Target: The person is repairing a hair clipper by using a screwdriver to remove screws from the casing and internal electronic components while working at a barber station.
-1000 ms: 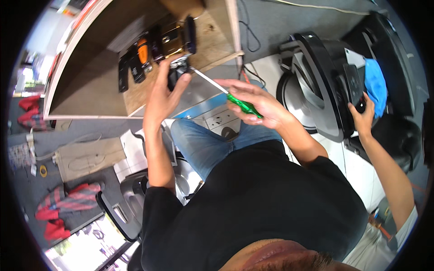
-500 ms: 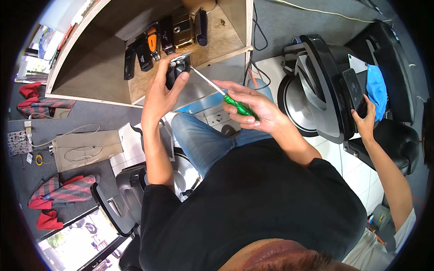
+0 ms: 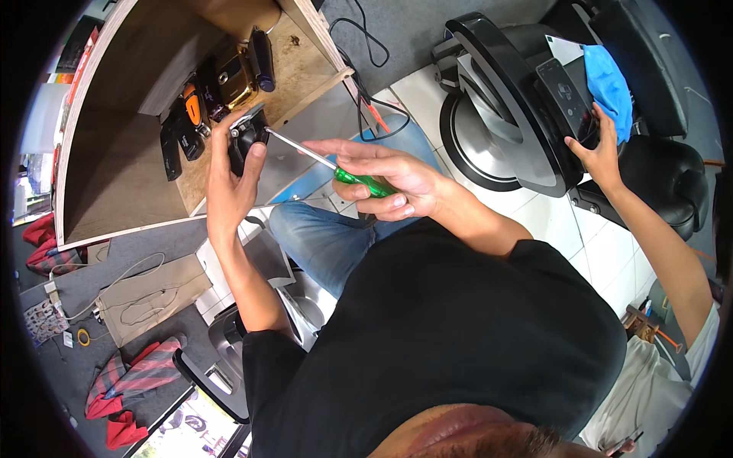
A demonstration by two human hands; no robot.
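The view has swung, but before the open wooden cabinet [image 3: 107, 141] the left hand [image 3: 233, 191] still has fingers around a black clipper [image 3: 242, 150] and the right hand [image 3: 405, 182] a green screwdriver [image 3: 350, 177], tip at the clipper, so work apparently continues.

Unable to view most fingers of the left hand [image 3: 231, 183], hidden behind the black clipper [image 3: 246, 145]. Unable to confirm contact between the clipper and the tip of the green-handled screwdriver [image 3: 360, 181]; too small to resolve. Found part of the handle covered by the right hand [image 3: 401, 179]. Found the wooden cabinet [image 3: 99, 133] cut off by the upper edge, the co-worker's clothing [image 3: 649, 389] by the lower-right rim. Could not identify small items [image 3: 644, 328] at lower right
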